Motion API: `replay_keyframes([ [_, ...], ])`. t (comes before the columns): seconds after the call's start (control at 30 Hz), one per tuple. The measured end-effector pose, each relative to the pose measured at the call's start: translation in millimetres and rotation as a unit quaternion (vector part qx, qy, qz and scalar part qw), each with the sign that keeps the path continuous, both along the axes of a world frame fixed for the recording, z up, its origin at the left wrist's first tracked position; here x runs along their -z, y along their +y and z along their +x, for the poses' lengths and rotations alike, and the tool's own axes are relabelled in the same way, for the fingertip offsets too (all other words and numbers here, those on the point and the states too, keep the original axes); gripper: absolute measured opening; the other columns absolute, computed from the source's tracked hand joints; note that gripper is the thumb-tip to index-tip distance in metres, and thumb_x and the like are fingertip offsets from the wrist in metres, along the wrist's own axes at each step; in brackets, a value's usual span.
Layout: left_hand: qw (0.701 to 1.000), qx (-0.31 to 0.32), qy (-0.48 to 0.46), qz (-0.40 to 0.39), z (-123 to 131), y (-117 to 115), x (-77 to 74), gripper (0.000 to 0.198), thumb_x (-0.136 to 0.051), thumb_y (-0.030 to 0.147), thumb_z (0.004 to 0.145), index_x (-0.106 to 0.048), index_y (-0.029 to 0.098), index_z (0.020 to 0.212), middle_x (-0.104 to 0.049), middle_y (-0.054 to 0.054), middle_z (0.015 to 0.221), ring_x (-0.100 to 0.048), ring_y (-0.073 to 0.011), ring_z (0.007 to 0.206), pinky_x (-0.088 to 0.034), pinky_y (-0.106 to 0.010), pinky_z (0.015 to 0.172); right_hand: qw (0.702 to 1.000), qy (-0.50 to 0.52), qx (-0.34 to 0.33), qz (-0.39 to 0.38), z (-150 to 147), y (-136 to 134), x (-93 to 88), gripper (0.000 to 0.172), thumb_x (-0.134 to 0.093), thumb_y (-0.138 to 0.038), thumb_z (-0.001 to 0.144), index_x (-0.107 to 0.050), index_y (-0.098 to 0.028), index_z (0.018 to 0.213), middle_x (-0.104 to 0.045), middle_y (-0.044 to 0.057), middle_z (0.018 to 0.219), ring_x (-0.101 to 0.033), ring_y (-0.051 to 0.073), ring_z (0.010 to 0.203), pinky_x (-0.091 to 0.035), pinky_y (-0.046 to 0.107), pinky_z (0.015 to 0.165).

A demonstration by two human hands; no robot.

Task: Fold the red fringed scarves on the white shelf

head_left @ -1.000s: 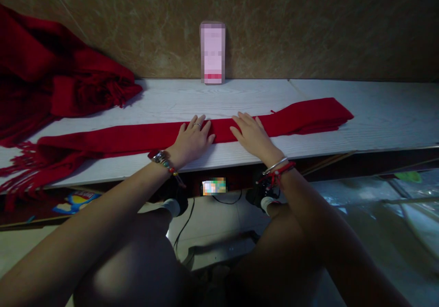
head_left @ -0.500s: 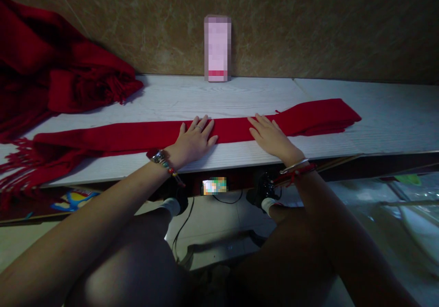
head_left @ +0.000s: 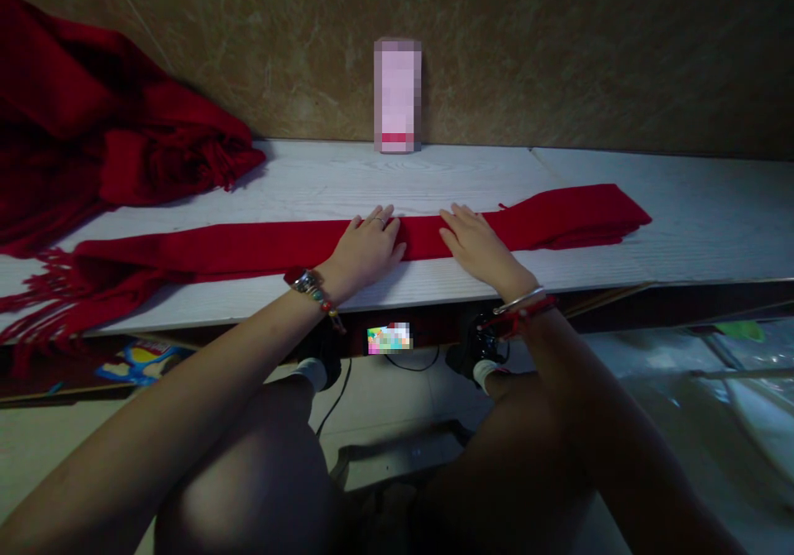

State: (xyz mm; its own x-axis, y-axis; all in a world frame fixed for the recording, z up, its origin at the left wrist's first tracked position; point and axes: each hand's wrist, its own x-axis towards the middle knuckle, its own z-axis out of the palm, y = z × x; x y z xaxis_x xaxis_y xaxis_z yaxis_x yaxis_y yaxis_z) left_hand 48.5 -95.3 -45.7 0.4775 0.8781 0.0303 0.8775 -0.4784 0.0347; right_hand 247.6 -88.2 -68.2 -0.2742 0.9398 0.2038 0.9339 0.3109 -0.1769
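Note:
A long red scarf, folded into a narrow strip, lies across the white board from left to right. Its fringed end hangs over the left front edge. My left hand lies flat on the middle of the strip, fingers stretched out, with a ring on one finger and a beaded bracelet at the wrist. My right hand rests flat on the scarf just to the right, fingers spread, bangles on its wrist. Neither hand grips anything.
A heap of more red fringed cloth lies at the back left of the board. A pink upright box stands against the brown wall. My knees, my shoes and a cable on the tiled floor are below the board's front edge.
My right hand slid out to the right along the scarf, then came back towards the left hand. The left hand shifted slightly right. The scarf stays flat.

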Motion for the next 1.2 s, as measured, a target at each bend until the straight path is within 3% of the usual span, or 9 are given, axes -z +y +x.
replay_keyframes([
  [0.13, 1.000, -0.004, 0.000, -0.023, 4.8, -0.9, 5.2, 0.056, -0.024, 0.037, 0.095, -0.028, 0.005, 0.141, -0.025, -0.018, 0.150, -0.020, -0.0267, 0.139, -0.021, -0.043, 0.111, 0.999, -0.018, -0.029, -0.032, -11.4, -2.1, -0.5, 0.051, -0.030, -0.032, 0.092, -0.041, -0.014, 0.139, -0.038, 0.012, 0.146, -0.029, 0.026, 0.136, -0.026, 0.048, 0.110],
  [0.3, 0.998, -0.006, 0.012, -0.062, 3.1, -0.6, 7.5, 0.060, -0.021, 0.042, 0.095, -0.022, 0.010, 0.145, -0.016, -0.015, 0.154, -0.013, -0.0304, 0.141, -0.017, -0.051, 0.110, 0.999, -0.023, 0.001, -0.033, 13.8, -3.5, 2.0, 0.051, -0.029, -0.032, 0.092, -0.041, -0.014, 0.139, -0.039, 0.011, 0.146, -0.031, 0.027, 0.136, -0.026, 0.049, 0.110],
  [0.57, 0.995, -0.013, 0.031, -0.091, 4.0, -0.1, 2.9, 0.060, -0.020, 0.044, 0.095, -0.017, 0.014, 0.147, -0.009, -0.012, 0.155, -0.008, -0.0299, 0.141, -0.013, -0.050, 0.112, 0.988, -0.081, 0.113, 0.065, 74.2, -8.5, 1.9, 0.048, -0.027, -0.023, 0.091, -0.051, -0.012, 0.130, -0.049, 0.013, 0.138, -0.035, 0.031, 0.133, -0.023, 0.057, 0.108],
  [0.77, 0.993, -0.019, 0.038, -0.109, 5.0, 1.6, 1.6, 0.061, -0.020, 0.045, 0.095, -0.015, 0.014, 0.147, -0.007, -0.011, 0.156, -0.007, -0.0302, 0.141, -0.013, -0.050, 0.112, 0.974, -0.126, 0.149, 0.113, 92.2, -12.7, -5.8, 0.046, -0.030, -0.014, 0.087, -0.057, -0.014, 0.124, -0.055, 0.013, 0.131, -0.038, 0.031, 0.130, -0.027, 0.058, 0.104],
  [0.93, 0.994, -0.021, 0.034, -0.104, 4.8, 0.7, 2.1, 0.060, -0.020, 0.045, 0.096, -0.016, 0.013, 0.147, -0.008, -0.012, 0.155, -0.007, -0.0301, 0.141, -0.013, -0.050, 0.112, 0.969, -0.094, 0.180, 0.144, 98.4, -12.8, -10.7, 0.044, -0.032, -0.014, 0.086, -0.059, -0.013, 0.121, -0.057, 0.015, 0.128, -0.043, 0.031, 0.126, -0.030, 0.057, 0.103],
  [1.03, 0.996, -0.015, 0.029, -0.088, 4.1, 0.6, 4.1, 0.060, -0.020, 0.044, 0.096, -0.018, 0.013, 0.147, -0.010, -0.012, 0.155, -0.009, -0.0300, 0.141, -0.014, -0.051, 0.112, 0.979, -0.062, 0.134, 0.137, 81.9, -12.9, -12.6, 0.044, -0.030, -0.015, 0.088, -0.059, -0.012, 0.122, -0.056, 0.015, 0.129, -0.043, 0.029, 0.126, -0.030, 0.055, 0.105],
  [1.2, 0.997, -0.010, 0.021, -0.076, 2.3, 0.0, 6.0, 0.060, -0.021, 0.044, 0.096, -0.019, 0.013, 0.146, -0.012, -0.013, 0.155, -0.010, -0.0299, 0.141, -0.015, -0.050, 0.112, 0.997, -0.010, -0.034, 0.073, 27.8, -14.8, -6.9, 0.045, -0.033, -0.026, 0.091, -0.050, -0.016, 0.132, -0.047, 0.011, 0.140, -0.035, 0.026, 0.133, -0.028, 0.052, 0.109],
])
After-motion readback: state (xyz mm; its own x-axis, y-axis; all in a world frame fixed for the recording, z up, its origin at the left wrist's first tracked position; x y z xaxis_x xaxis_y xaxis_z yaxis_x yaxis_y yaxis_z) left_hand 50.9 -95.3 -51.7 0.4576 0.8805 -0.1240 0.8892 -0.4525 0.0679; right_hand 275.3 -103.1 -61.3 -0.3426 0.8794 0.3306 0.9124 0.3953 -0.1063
